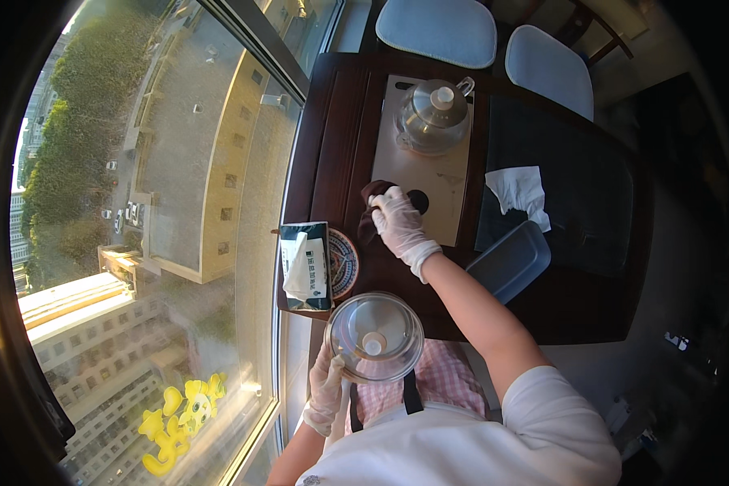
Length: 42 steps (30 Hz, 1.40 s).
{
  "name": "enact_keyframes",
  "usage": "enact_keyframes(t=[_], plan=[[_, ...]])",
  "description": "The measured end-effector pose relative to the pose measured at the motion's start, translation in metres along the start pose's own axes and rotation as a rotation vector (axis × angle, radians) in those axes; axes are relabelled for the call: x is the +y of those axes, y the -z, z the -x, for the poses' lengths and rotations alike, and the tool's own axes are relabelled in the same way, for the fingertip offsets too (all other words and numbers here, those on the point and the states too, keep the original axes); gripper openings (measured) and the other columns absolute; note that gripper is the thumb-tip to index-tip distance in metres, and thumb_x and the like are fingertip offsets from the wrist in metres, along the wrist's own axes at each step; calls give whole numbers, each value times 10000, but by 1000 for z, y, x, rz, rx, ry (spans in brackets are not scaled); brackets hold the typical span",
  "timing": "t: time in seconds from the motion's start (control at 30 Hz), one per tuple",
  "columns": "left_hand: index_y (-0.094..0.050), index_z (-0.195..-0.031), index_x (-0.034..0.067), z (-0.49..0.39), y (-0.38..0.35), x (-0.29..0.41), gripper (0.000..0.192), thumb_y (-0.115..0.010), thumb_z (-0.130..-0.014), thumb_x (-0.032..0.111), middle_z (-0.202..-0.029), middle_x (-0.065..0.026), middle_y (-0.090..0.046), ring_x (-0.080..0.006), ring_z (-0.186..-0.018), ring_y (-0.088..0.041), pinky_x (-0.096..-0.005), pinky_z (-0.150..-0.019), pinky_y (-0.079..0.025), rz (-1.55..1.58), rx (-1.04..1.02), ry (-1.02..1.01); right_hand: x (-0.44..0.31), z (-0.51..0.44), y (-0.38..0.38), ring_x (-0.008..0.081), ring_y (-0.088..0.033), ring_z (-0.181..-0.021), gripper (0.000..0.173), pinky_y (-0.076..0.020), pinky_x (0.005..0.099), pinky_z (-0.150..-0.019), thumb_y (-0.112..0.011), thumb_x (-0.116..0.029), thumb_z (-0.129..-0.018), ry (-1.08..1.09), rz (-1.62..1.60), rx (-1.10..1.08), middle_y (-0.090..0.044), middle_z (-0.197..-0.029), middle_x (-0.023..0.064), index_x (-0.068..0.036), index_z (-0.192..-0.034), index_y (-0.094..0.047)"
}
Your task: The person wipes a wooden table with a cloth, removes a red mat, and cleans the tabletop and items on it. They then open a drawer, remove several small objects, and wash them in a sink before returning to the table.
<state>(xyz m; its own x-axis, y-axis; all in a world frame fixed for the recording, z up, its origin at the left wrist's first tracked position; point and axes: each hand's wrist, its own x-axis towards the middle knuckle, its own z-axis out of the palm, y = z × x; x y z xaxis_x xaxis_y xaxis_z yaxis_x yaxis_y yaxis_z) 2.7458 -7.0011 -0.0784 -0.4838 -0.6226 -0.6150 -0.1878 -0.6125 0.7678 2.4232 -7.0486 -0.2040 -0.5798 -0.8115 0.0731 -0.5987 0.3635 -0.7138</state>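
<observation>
My left hand (327,383), in a thin translucent glove, grips the side of a round clear glass pot (410,358) with a pale-knobbed lid, held up in front of my body. Farther out, my right hand (400,225), gloved too, has a dark brown cloth (373,193) bunched under its fingers. The cloth lies at the near left edge of a pale tea tray panel (446,209) set into the dark wooden table (340,152). Beside the fingers, a black round spot (418,201) shows on the panel. A glass teapot (431,115) with a metal lid stands at its far end.
A tissue pack (305,267) bearing writing sits on the left by a round patterned mat (344,264). Right of my forearm are a translucent plastic box (513,261) and a crumpled white tissue (519,191). Cushioned chairs (437,30) stand behind the table; a window (219,182) runs along the left.
</observation>
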Motion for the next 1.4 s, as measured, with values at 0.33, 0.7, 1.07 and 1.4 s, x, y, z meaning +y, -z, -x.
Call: enact_keyframes(t=[0.33,0.7,1.07,1.4], plan=[[-477,-1424,9,26,-15,19,495,-601,-968,157,-1334,-48,-589,-126,-1214,-518,-292,-1074,-340,83,185,26,8,-206,-62,390,-124,-1498,736,-129,527,-1210,-467,-467,-985,-422,364,128,-168,-1620,179,-99,-1563,-197],[-402,-1464,-5,34,-21,42,560,-597,-973,182,-1397,-106,-533,-210,-1275,-505,-375,-1091,-387,173,226,-12,-7,-161,-79,327,-256,-1463,483,-174,503,-1208,-440,-375,-1011,209,263,-268,-375,-1537,81,-238,-1474,-442],[-411,-1460,-1,-88,-71,74,502,-504,-1022,225,-1342,-80,-554,-163,-1237,-520,-328,-1041,-407,19,-182,-111,1,226,-9,358,-247,-1424,613,-258,598,-1140,-617,-307,-858,-145,378,-259,-327,-1514,136,-116,-1422,-473],[-528,-1324,25,-212,-113,23,330,-520,-1025,164,-1153,-69,-653,-130,-947,-658,-242,-753,-567,134,-197,-223,-3,275,24,301,-392,-1335,419,-320,528,-1131,-597,-159,-880,-80,246,-198,-509,-1384,73,-218,-1294,-628]])
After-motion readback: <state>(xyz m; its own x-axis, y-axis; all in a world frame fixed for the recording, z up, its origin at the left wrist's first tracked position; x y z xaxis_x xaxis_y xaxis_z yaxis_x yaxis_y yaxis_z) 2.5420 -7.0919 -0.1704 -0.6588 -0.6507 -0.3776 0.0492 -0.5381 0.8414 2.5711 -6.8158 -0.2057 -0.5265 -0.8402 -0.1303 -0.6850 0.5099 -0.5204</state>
